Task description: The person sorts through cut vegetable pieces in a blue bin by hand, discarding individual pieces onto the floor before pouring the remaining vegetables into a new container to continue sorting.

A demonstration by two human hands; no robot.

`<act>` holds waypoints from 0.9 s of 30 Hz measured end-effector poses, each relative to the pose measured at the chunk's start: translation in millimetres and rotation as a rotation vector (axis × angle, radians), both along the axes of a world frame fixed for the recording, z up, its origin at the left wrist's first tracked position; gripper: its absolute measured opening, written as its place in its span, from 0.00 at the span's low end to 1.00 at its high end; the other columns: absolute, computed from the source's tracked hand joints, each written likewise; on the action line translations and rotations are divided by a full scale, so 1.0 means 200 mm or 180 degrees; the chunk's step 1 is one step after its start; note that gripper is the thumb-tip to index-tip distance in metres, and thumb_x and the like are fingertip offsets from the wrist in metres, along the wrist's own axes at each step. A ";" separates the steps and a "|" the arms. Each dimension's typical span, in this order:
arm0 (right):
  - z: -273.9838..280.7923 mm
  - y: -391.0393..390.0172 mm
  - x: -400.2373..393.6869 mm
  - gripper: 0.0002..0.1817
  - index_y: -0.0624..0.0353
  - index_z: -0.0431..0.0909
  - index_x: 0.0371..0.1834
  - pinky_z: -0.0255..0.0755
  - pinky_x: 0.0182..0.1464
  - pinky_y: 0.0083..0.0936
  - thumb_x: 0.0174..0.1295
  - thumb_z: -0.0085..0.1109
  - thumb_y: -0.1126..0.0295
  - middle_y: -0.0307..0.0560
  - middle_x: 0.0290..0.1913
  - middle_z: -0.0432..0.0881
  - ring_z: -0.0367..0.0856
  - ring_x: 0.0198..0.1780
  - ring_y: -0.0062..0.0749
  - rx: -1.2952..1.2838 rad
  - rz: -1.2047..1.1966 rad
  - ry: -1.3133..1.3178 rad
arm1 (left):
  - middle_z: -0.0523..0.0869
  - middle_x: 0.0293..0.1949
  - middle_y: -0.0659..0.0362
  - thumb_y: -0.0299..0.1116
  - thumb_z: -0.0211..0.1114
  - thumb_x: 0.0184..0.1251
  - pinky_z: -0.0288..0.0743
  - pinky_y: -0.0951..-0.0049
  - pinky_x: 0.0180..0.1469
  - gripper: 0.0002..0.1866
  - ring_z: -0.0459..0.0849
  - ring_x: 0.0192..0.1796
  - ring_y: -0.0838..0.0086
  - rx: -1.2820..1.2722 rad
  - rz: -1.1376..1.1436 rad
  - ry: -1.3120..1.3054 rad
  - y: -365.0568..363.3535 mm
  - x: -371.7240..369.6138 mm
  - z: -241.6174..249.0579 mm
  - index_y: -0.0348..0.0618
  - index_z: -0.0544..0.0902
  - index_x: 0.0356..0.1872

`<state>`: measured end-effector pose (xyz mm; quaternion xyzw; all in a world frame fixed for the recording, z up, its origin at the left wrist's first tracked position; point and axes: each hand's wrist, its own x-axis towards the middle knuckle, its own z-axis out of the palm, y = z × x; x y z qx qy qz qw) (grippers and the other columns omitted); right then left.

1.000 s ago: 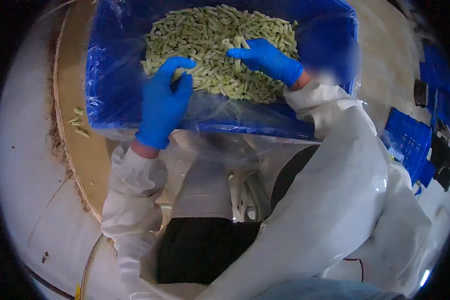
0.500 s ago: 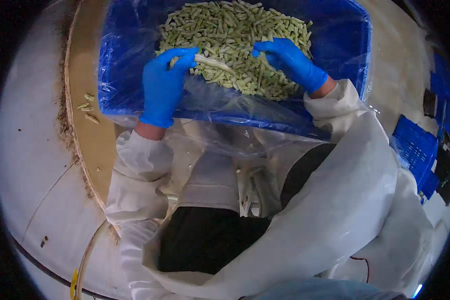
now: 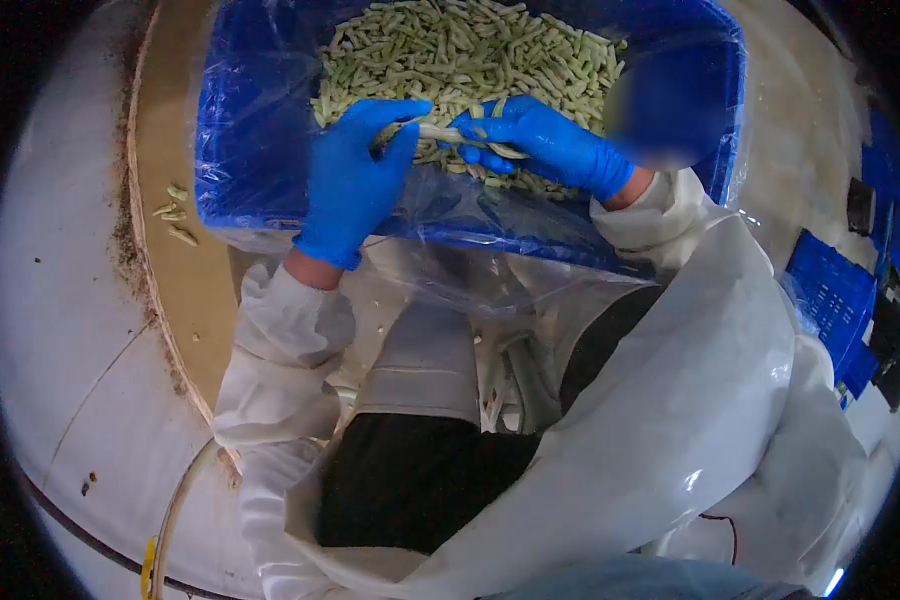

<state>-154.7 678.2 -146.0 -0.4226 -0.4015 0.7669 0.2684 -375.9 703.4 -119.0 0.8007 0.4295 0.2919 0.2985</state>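
Note:
Both hands wear blue gloves. My left hand (image 3: 365,165) is closed, pinching one end of a long, pale green vegetable strip (image 3: 437,132) between thumb and fingers. The fingers of my right hand (image 3: 545,145) are closed around the same strip, whose other end sticks out below them. The two hands are close together over a heap of pale green vegetable pieces (image 3: 470,55). This heap lies in a blue tub (image 3: 255,130) lined with clear plastic film. My fingers partly hide the strip.
Several loose green pieces (image 3: 175,213) lie on the tan floor strip (image 3: 195,310) left of the tub. Blue perforated crates (image 3: 830,290) stand at the right. My legs are just below the tub's near edge. A blurred patch covers the tub's right side.
My right hand has moved left and down to the strip and closed on it. My left hand has shifted slightly right and down, still holding the strip.

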 end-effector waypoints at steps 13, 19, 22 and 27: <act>0.08 -0.05 0.19 0.12 0.65 0.80 0.38 0.60 0.29 0.16 0.57 0.60 0.66 0.36 0.25 0.74 0.66 0.26 0.16 0.0079 -0.0225 -0.0091 | 0.87 0.31 0.57 0.27 0.64 0.59 0.74 0.78 0.37 0.09 0.82 0.32 0.79 -0.1102 0.0749 -0.0404 0.10 -0.12 0.18 0.39 0.85 0.40; 0.30 -0.08 0.45 0.11 0.63 0.79 0.39 0.64 0.32 0.15 0.57 0.61 0.67 0.37 0.31 0.77 0.70 0.28 0.18 0.0337 -0.0714 -0.0127 | 0.86 0.30 0.57 0.27 0.63 0.59 0.75 0.79 0.36 0.10 0.81 0.32 0.80 -0.1409 0.0824 -0.0555 0.08 -0.14 0.16 0.36 0.85 0.40; 0.54 -0.17 0.62 0.10 0.63 0.80 0.37 0.67 0.34 0.16 0.58 0.62 0.67 0.39 0.33 0.80 0.73 0.30 0.18 0.0700 -0.0827 -0.0948 | 0.86 0.29 0.58 0.28 0.62 0.60 0.75 0.79 0.36 0.10 0.81 0.33 0.80 -0.1401 0.0814 -0.0621 0.08 -0.13 0.14 0.35 0.85 0.39; 0.66 -0.47 1.10 0.08 0.61 0.80 0.37 0.70 0.36 0.22 0.59 0.58 0.69 0.43 0.34 0.81 0.76 0.32 0.27 0.1542 -0.1468 -0.1764 | 0.85 0.30 0.59 0.29 0.62 0.60 0.75 0.78 0.38 0.10 0.81 0.33 0.81 -0.1621 0.0896 -0.0838 0.06 -0.11 0.15 0.34 0.84 0.40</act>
